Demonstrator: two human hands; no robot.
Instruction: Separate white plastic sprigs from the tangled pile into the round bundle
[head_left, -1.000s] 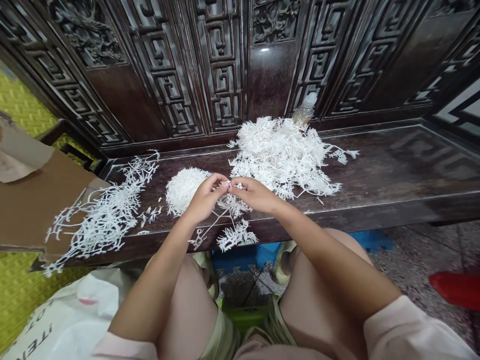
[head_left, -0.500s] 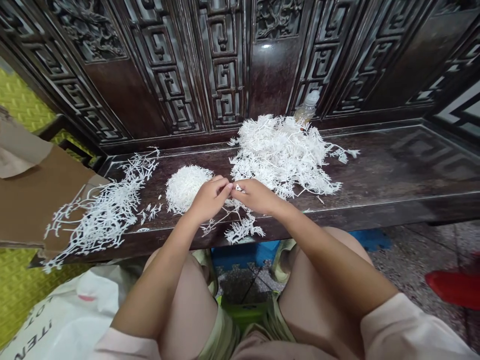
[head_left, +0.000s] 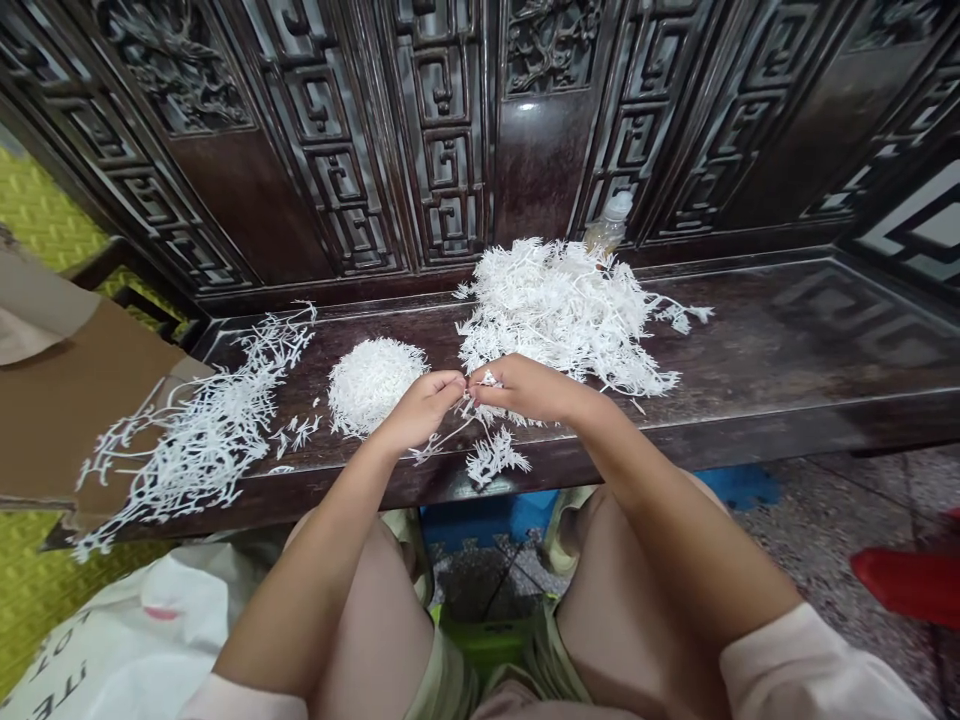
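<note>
Dark carved backrest (head_left: 534,150) above the bench (head_left: 757,345), white sprig (head_left: 498,457) shifted rightward

Off the bench's left end we see yellow matting (head_left: 56,225), with brown cardboard (head_left: 67,430) close by the front left corner. Around that corner sprawls a tangle of white stems (head_left: 210,440), partly over the cardboard and past the front edge; a white bag (head_left: 142,625) sits lower down. Next come scattered white scraps (head_left: 301,433), then a round heap of white bits (head_left: 377,385) between the back and front edges.

Near the front edge our left hand (head_left: 426,410) meets our right hand (head_left: 536,388), tips touching. The left's thumb and fingers are pinched together on the sprig, though the exact spot is covered; the right's fingers curl round it, white showing inside. Its leafy end shows against the front edge, and over the past second has moved slightly up and right while our hands stayed together. We judge this one piece to be mid-handling, the piles looking much the same.

Beyond the right hand, a big pile of leafy sprigs (head_left: 559,310) spreads towards the back edge, where a clear bottle (head_left: 607,222) stands beside the backrest. Below the front edge lie blue matting (head_left: 465,522) and speckled floor (head_left: 825,530), with something red (head_left: 904,585) far right.
</note>
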